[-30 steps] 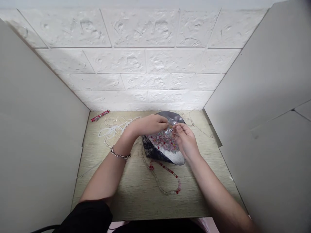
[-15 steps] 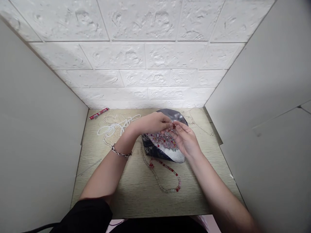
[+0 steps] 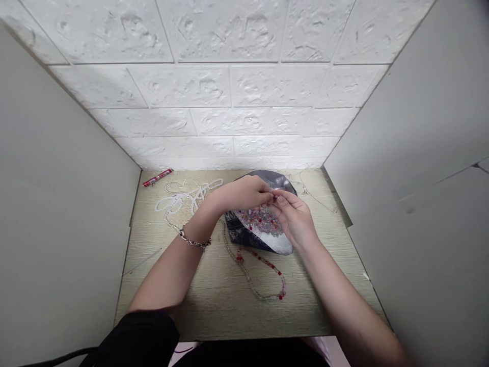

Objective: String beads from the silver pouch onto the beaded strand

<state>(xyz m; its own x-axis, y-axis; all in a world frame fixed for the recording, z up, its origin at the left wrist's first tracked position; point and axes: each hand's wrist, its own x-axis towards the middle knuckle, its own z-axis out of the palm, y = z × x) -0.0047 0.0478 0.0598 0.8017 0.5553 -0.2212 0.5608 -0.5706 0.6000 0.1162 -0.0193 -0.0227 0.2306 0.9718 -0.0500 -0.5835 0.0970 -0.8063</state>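
While your left hand [image 3: 255, 191] and right hand [image 3: 293, 215] meet with fingertips pinched, their grasp too small to identify, loose beads [image 3: 260, 222] lie below in the silver-lined pouch [image 3: 280, 245]; likely light, hard and slippery, each suits a gentle side pinch.

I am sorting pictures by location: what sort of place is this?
Probably a small beading corner: a table between grey side panels, with loose beads heaped together and a bead strand nearby.
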